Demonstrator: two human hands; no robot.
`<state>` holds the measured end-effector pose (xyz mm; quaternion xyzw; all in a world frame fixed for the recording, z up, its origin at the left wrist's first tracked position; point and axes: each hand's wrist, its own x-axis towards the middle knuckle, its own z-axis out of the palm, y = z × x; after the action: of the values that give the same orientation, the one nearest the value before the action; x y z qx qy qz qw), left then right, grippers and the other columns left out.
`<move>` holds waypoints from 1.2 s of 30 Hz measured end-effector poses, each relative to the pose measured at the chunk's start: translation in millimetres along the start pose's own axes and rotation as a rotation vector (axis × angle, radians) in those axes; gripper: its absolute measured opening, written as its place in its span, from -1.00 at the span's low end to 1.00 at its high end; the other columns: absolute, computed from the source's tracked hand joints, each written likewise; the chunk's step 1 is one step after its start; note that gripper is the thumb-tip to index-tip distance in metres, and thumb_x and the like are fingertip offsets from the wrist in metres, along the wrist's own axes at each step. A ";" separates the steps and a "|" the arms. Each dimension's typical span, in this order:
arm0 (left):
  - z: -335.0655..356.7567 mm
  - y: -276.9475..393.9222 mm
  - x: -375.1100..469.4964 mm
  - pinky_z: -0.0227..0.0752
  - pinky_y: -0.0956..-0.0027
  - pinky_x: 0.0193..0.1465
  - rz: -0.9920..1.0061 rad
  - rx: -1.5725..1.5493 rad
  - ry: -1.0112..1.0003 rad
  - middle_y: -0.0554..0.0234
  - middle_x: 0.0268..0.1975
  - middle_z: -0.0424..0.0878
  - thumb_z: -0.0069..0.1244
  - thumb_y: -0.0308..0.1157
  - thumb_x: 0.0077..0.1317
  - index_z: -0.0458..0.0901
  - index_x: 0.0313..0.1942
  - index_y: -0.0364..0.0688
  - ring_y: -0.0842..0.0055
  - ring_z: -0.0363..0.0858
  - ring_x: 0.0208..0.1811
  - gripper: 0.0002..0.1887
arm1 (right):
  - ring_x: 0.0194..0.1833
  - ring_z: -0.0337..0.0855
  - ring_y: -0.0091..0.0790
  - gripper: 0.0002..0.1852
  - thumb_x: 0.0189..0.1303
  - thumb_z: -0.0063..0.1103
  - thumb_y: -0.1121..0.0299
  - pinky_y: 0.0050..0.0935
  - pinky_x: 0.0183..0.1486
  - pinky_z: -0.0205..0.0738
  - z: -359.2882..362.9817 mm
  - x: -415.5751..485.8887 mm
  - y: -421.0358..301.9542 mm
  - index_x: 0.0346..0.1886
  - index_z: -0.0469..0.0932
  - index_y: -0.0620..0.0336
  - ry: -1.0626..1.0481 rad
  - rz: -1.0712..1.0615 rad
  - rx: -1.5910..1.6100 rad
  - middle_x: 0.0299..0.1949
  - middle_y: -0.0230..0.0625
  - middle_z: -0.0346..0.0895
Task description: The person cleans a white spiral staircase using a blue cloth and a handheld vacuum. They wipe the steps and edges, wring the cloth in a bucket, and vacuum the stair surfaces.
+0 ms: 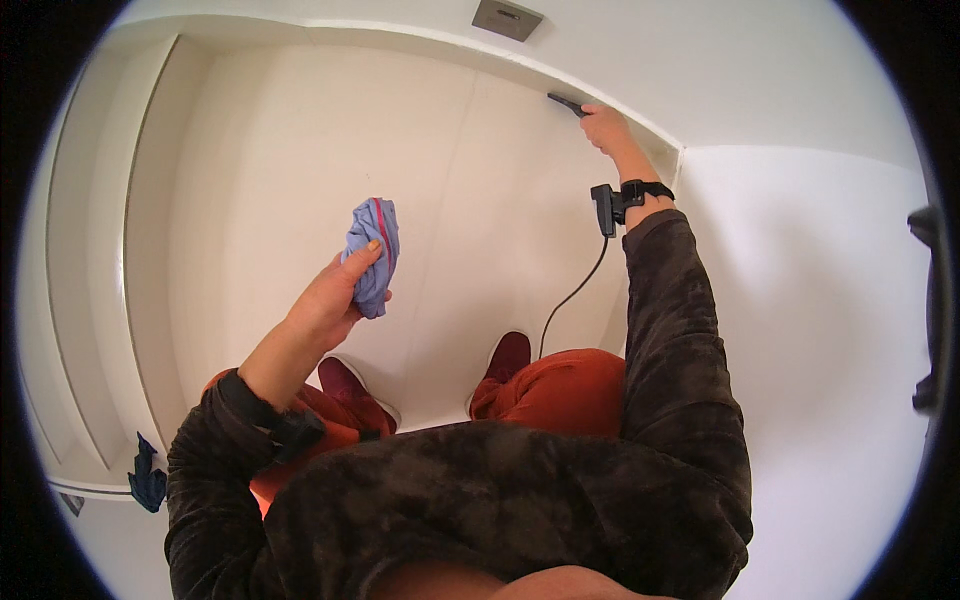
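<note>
My left hand (330, 296) grips a crumpled blue cloth (377, 277) with a pink-red stripe, held above the floor in front of me. The thumb lies across the cloth's near face. At the far right my right hand (609, 131) is closed around a slim dark tool (564, 102). Its narrow end points left along the foot of the wall, close to the pale skirting (510, 64). From this angle I cannot tell what kind of tool it is, nor whether its tip touches the skirting.
Pale steps (127, 247) rise along the left. A dark cloth (148, 476) lies at their near end. My shoes (510, 356) stand on the cream floor (300, 165). A black cable (574, 289) hangs from a wrist-strapped device (604, 210). A square plate (507, 19) sits on the far wall.
</note>
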<state>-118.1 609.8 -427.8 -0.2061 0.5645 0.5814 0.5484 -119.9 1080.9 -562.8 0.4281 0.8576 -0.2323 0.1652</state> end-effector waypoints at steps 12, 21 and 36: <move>-7.5 -4.6 7.5 0.44 0.35 -0.09 0.016 -0.016 -0.034 0.33 -0.10 0.47 0.08 0.04 0.30 0.36 0.08 -0.15 0.50 0.48 -0.21 -0.45 | -0.44 0.68 -0.22 -0.46 0.06 -0.06 0.37 -0.31 -0.28 0.56 -3.5 -6.1 -3.5 0.19 0.56 -0.14 -0.028 -0.072 0.081 -0.38 -0.13 0.69; -3.5 -1.7 4.6 0.43 0.34 -0.10 0.010 -0.010 -0.047 0.33 -0.10 0.47 0.08 0.05 0.31 0.36 0.08 -0.13 0.49 0.48 -0.21 -0.47 | 0.17 0.52 -0.06 -0.49 0.16 -0.06 0.29 -0.25 0.20 0.41 3.7 -10.7 -2.2 0.24 0.50 -0.10 -0.025 -0.127 -0.025 0.18 -0.14 0.52; 1.2 5.0 -3.8 0.44 0.34 -0.09 -0.018 0.043 -0.046 0.32 -0.09 0.45 0.07 0.04 0.31 0.33 0.13 -0.15 0.50 0.47 -0.21 -0.43 | 0.15 0.54 -0.05 -0.47 0.20 -0.04 0.23 -0.22 0.21 0.42 13.0 -21.5 3.6 0.29 0.44 -0.08 0.111 -0.227 -0.114 0.17 -0.13 0.53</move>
<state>-120.8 610.6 -422.1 -0.1858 0.5621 0.5691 0.5707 -103.4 1061.6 -564.3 0.3305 0.9201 -0.1763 0.1142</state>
